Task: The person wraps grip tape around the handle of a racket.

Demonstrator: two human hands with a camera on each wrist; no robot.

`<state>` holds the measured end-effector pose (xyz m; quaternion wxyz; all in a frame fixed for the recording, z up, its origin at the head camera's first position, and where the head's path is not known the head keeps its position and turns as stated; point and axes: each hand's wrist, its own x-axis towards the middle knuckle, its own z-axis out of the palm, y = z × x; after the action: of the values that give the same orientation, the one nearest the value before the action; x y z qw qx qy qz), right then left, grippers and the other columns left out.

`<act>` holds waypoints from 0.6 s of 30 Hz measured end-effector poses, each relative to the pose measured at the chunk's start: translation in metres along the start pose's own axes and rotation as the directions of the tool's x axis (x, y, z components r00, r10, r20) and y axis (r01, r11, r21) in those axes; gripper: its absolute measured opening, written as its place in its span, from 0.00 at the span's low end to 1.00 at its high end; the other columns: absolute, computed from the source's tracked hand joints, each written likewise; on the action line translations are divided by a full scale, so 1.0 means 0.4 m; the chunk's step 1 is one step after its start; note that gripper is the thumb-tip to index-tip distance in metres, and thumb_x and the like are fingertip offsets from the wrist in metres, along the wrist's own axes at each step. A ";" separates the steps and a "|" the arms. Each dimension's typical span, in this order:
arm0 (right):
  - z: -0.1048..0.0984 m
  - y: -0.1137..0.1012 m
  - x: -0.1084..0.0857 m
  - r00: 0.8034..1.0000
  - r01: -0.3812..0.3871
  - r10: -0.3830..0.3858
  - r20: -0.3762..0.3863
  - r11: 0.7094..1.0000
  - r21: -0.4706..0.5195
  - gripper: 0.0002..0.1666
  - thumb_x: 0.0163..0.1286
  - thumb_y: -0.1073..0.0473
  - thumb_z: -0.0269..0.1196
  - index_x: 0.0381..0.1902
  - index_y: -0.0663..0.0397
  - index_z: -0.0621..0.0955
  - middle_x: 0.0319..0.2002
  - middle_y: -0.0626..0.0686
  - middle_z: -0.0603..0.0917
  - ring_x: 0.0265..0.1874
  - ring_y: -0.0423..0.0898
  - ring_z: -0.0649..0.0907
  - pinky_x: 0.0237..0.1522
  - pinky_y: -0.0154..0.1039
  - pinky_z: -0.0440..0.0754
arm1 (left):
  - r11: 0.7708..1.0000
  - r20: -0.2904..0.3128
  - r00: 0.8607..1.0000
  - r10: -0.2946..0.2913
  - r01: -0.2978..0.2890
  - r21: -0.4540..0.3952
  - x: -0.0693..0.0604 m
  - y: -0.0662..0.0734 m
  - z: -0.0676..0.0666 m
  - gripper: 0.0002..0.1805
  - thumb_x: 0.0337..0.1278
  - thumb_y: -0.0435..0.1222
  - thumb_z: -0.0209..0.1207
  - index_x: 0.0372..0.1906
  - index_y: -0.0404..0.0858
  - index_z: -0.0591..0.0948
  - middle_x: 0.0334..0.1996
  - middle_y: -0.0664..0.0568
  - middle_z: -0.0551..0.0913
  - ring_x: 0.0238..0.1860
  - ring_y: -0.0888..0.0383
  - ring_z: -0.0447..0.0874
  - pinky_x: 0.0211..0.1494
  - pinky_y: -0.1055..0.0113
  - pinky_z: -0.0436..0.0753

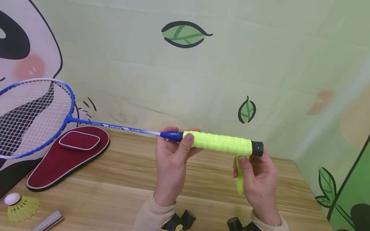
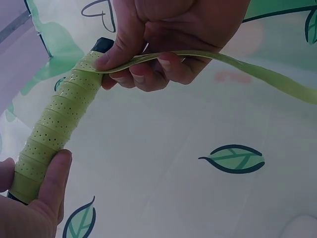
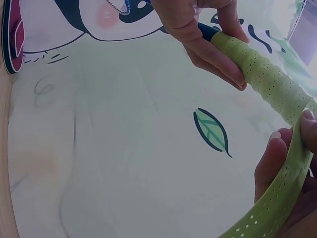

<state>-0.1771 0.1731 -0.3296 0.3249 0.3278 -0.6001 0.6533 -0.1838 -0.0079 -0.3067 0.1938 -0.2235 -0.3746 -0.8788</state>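
Observation:
A blue badminton racket point(image 1: 69, 118) is held up sideways, its head to the left. Bright yellow-green perforated grip tape point(image 1: 218, 142) is wound in overlapping turns along its handle, up to the black butt cap point(image 1: 257, 148). My left hand point(image 1: 171, 163) grips the handle by the blue cone point(image 1: 171, 136), thumb on the wrapped part. My right hand point(image 1: 261, 181), close to the butt cap, pinches the loose tape point(image 1: 239, 183) between thumb and fingers. In the right wrist view, the loose tape point(image 3: 265, 210) runs down from the handle past the right fingers.
On the wooden table point(image 1: 124, 192) at left lies a dark red racket-shaped case point(image 1: 60, 163). A yellow shuttlecock point(image 1: 21, 208) with a white base sits nearer the front. Beside it lies a partly visible silvery bar-like object point(image 1: 50, 221). A printed cloth backdrop point(image 1: 138, 57) stands behind the table.

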 end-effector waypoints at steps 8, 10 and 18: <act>0.002 0.000 0.004 1.000 0.019 -0.019 0.004 1.000 0.011 0.14 0.64 0.84 0.53 0.47 0.80 0.73 0.26 0.56 0.79 0.18 0.43 0.76 0.16 0.32 0.76 | 1.000 -0.034 0.999 -0.017 0.018 0.022 0.003 0.002 0.002 0.15 0.66 0.27 0.56 0.47 0.38 0.62 0.39 0.45 0.83 0.39 0.53 0.85 0.44 0.53 0.87; 0.002 0.000 0.004 1.000 0.019 -0.019 0.007 1.000 0.010 0.14 0.63 0.84 0.53 0.47 0.81 0.73 0.26 0.56 0.79 0.18 0.44 0.76 0.16 0.32 0.76 | 0.999 -0.047 0.999 -0.020 0.021 0.026 0.005 0.002 0.001 0.15 0.66 0.27 0.57 0.46 0.38 0.62 0.37 0.45 0.81 0.38 0.54 0.84 0.43 0.53 0.87; 0.005 -0.003 0.002 1.000 -0.010 0.010 0.002 1.000 0.021 0.14 0.64 0.84 0.51 0.48 0.80 0.74 0.27 0.57 0.78 0.21 0.45 0.77 0.17 0.32 0.77 | 0.999 -0.085 0.996 -0.033 0.034 0.021 0.007 0.006 0.004 0.15 0.65 0.28 0.58 0.46 0.39 0.63 0.33 0.48 0.77 0.35 0.55 0.83 0.39 0.54 0.88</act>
<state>-0.1765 0.1712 -0.3279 0.3173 0.3289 -0.5952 0.6610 -0.1846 -0.0087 -0.3026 0.1971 -0.1777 -0.3794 -0.8864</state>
